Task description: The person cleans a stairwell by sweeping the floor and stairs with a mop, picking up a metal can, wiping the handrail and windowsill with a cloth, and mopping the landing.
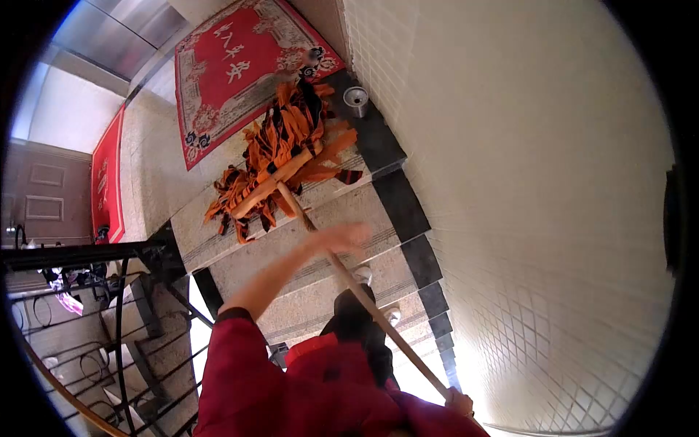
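Note:
A mop with a long wooden handle (393, 331) slants across the stairs. Its head of orange and black cloth strips (287, 135) lies spread on the top step and landing, with a wooden crossbar (277, 178) over the strips. Low on the right, my right hand (457, 402) is closed round the handle's upper end. My left hand (344, 238) is over the handle's lower part, smeared by motion. Its fingers are too blurred to show whether they grip the wood.
Stone steps (342, 211) with dark edging descend toward me beside a tiled wall (510, 182). A metal can (356, 100) stands by the wall. A red mat (240, 69) lies on the landing, another red mat (108, 178) by a door (47, 193). Black railing (120, 328) runs at left.

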A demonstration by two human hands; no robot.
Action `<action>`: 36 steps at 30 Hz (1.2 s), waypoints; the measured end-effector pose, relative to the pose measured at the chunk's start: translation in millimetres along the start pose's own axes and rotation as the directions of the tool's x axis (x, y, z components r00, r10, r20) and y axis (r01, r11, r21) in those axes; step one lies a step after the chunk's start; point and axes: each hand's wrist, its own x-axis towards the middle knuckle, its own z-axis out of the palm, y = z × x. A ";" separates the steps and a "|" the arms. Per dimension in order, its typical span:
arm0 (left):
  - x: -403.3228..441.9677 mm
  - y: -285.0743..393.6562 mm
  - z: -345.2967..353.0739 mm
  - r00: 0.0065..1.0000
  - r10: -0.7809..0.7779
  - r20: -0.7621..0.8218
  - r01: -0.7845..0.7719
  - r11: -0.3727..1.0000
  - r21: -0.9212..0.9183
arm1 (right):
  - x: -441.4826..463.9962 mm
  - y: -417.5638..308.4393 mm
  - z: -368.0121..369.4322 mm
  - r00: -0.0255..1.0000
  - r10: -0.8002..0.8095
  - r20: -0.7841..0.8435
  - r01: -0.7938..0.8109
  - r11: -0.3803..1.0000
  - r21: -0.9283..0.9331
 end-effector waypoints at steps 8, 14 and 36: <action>177.5 -61.1 -183.7 0.634 -0.004 -0.773 0.443 0.822 0.358 | 11.7 -54.5 -6.3 0.970 0.055 0.237 -0.091 0.986 0.141; 244.8 -92.5 -190.7 0.523 0.017 -0.852 0.463 0.834 0.301 | -14.1 -77.6 -21.9 0.998 0.055 0.012 -0.056 0.975 0.213; -51.6 29.8 -215.8 0.274 0.055 -0.960 0.129 0.987 0.093 | 226.3 -358.8 -198.8 0.693 -0.712 0.114 0.131 0.280 0.951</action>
